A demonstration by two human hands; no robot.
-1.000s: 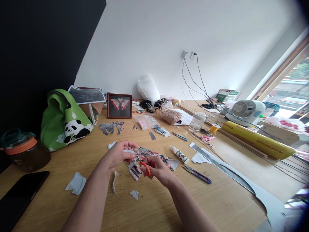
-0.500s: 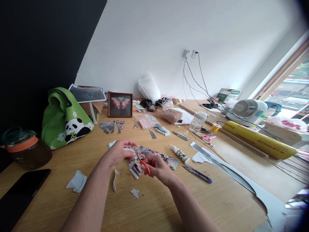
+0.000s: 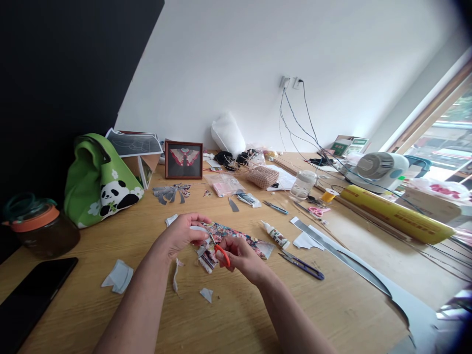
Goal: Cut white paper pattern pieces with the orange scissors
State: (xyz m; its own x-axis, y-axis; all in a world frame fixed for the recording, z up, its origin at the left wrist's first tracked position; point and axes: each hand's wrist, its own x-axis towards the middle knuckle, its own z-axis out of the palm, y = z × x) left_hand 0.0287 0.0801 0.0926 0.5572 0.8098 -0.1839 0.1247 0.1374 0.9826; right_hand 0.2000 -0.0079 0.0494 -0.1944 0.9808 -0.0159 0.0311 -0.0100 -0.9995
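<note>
My right hand (image 3: pixel 238 255) is closed around small scissors (image 3: pixel 222 255) with orange handles, their blades pointing up and left. The fingers of my left hand (image 3: pixel 186 231) pinch a pale fabric piece (image 3: pixel 199 228) right by the blade tips. Behind and below both hands lies floral fabric (image 3: pixel 230 232) with a whitish backing at its right end. A frayed strip (image 3: pixel 175 278) and a small white scrap (image 3: pixel 206 294) rest on the table nearer to me. Just right of my right hand are a white glue bottle (image 3: pixel 276 235) and blue thread snips (image 3: pixel 302 264).
On the left are a phone (image 3: pixel 37 295), an orange-lidded jar (image 3: pixel 40 231) and a green panda bag (image 3: pixel 99 182). A framed picture (image 3: pixel 183 160) stands at the back. To the right lie pink scissors (image 3: pixel 319 211), a long grey strip (image 3: pixel 342 255) and a yellow roll (image 3: pixel 396 214).
The scissor blades look slightly more parted than before. Both hands stay in nearly the same place, and the things on the table have not moved.
</note>
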